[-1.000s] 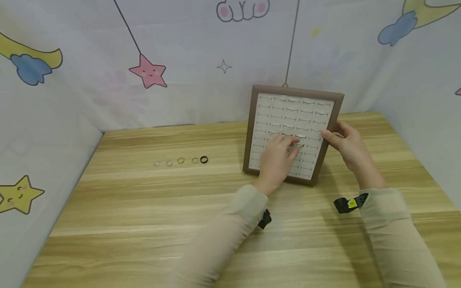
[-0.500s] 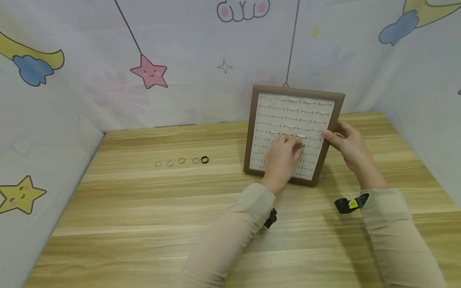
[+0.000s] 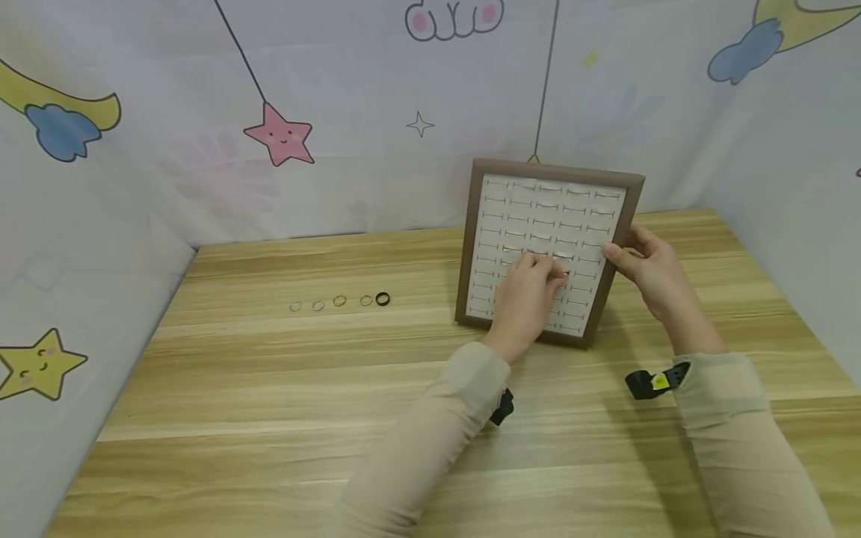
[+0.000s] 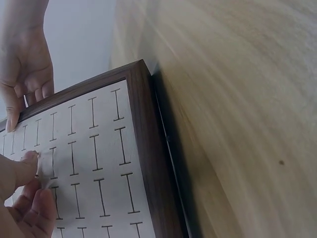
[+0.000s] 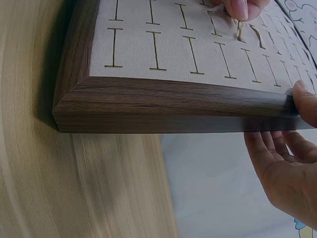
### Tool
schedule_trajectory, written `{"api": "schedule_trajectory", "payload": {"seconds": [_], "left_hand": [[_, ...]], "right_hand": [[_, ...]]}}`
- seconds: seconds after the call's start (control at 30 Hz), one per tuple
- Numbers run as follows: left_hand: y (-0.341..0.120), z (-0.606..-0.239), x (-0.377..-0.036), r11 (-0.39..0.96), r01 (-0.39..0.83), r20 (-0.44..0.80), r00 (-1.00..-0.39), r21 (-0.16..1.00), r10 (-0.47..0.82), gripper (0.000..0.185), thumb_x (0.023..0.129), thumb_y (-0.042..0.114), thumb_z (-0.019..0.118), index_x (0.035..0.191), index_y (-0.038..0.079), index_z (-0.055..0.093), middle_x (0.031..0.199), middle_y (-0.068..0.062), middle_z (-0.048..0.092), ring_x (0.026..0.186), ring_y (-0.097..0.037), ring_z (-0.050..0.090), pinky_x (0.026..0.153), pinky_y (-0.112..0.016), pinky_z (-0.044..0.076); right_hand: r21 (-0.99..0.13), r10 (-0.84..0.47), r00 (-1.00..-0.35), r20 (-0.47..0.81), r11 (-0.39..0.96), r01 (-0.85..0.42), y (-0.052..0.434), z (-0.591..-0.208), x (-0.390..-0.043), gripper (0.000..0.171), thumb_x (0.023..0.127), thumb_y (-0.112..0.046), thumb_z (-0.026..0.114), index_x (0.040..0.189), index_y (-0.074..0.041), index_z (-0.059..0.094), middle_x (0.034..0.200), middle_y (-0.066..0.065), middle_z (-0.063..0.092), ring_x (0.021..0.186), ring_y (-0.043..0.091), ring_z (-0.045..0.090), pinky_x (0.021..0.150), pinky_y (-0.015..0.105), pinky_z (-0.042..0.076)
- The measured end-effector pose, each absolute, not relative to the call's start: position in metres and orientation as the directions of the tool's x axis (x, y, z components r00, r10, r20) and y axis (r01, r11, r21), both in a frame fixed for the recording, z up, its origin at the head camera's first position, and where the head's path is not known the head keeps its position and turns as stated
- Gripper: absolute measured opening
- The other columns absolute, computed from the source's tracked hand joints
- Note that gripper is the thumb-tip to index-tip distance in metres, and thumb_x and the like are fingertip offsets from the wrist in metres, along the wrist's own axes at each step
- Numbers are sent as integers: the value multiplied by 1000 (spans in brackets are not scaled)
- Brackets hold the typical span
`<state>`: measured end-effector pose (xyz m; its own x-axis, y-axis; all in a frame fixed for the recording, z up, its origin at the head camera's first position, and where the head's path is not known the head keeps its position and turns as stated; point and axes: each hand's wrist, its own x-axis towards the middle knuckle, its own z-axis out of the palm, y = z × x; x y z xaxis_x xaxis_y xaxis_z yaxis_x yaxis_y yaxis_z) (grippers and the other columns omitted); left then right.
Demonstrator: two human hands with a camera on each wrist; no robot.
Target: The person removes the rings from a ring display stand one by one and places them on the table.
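A ring display board (image 3: 559,171) with a brown wooden frame and a pale slotted panel stands propped up on the table. My left hand (image 3: 523,302) is at the panel's lower middle, thumb and fingertips together on a gold ring (image 5: 240,31) at one of the slots. The right wrist view shows this ring partly covered by the left fingertips (image 5: 239,9). On the frame's right side my right hand (image 3: 651,275) grips the edge, thumb on the front and fingers (image 5: 261,148) behind. The panel's other visible slots hold no rings.
Left of the board, several rings lie in a row on the wooden table (image 3: 269,418), among them a black ring (image 3: 383,304) and a gold ring (image 3: 339,305). A pale cloth wall (image 3: 363,187) with cartoon prints rises behind the table.
My left hand has moved slightly right, and its fingers have closed in on the gold ring, which showed more plainly before. The right hand and board have stayed put.
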<state>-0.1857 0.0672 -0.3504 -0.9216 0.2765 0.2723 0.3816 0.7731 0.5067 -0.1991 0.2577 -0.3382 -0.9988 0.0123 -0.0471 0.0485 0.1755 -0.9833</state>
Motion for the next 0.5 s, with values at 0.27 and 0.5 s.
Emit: {"api": "schedule_trajectory", "payload": {"seconds": [0.27,0.5], "left_hand": [[61,-348,-185,738,397,255,-918,546,305,14,91,30,60,98,20,67,102,6,64,92,-8,58,67,-11,43],[50,-342,-184,696,388,265,-922,604,284,14,93,27,61,102,18,68,106,5,69,97,-9,63,74,-15,49]], "right_hand": [[-994,10,-999,-32,105,33,257,-339,-198,64,90,-26,64,144,-6,36,106,-11,50,92,-6,57,80,4,45],[-989,6,-999,-33,144,34,258,-340,-199,64,91,-27,63,144,-7,35,106,-13,51,96,-6,54,81,5,44]]}}
